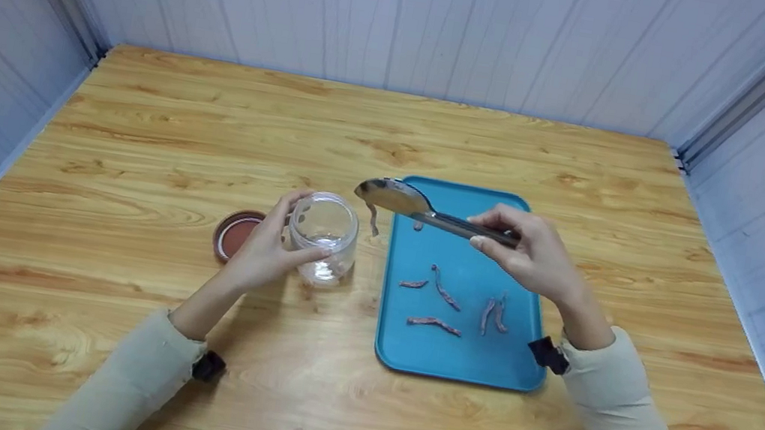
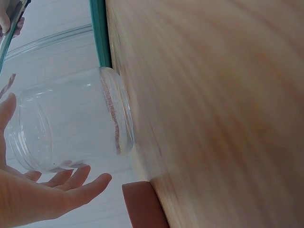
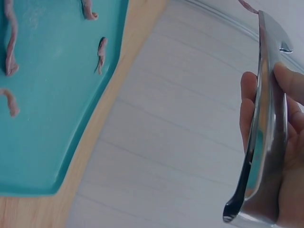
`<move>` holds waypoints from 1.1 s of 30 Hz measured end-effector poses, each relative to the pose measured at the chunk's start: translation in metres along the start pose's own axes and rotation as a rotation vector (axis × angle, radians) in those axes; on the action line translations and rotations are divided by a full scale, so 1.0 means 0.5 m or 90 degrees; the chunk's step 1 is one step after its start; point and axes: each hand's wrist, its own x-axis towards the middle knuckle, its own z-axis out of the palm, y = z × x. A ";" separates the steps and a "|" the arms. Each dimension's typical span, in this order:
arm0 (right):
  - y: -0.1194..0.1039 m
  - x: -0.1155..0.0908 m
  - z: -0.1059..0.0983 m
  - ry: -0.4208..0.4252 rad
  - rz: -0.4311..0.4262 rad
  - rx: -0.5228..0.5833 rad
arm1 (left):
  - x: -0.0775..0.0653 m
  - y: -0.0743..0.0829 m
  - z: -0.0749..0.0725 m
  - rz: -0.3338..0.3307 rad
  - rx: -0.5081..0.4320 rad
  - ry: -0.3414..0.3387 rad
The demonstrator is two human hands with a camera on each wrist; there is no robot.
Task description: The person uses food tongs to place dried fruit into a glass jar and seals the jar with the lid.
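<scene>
My left hand (image 1: 260, 250) holds a clear jar (image 1: 324, 237) that stands upright and uncovered on the table, thumb on the near side and fingers on the far left. In the left wrist view, a thin reddish-brown strip (image 2: 111, 111) lies at the jar's bottom. Metal tongs (image 1: 396, 197) are gripped in my right hand (image 1: 525, 248), their broad end pointing left above the gap between jar and tray. A dried-looking strip (image 1: 373, 221) hangs from that end, just right of the jar's mouth. Several similar strips (image 1: 434, 324) lie on the blue tray (image 1: 459, 359).
A reddish-brown round lid (image 1: 238, 234) lies on the table left of the jar, partly behind my left hand. The wooden table (image 1: 216, 107) is enclosed by pale panel walls (image 1: 411, 22) at the back and both sides.
</scene>
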 end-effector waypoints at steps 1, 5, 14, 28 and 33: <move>0.007 0.000 0.004 0.003 0.001 0.002 | 0.000 0.000 0.000 -0.001 0.000 0.000; 0.028 0.004 0.020 0.012 -0.001 0.006 | 0.000 0.001 0.000 -0.004 0.000 0.001; -0.029 0.029 0.048 0.048 -0.052 -0.010 | -0.001 0.002 -0.001 -0.013 -0.007 -0.004; -0.035 0.036 0.065 0.008 -0.009 -0.019 | 0.000 -0.002 -0.001 0.012 -0.015 -0.001; -0.031 0.031 0.059 0.012 0.001 -0.013 | 0.001 -0.002 0.000 0.010 -0.006 0.001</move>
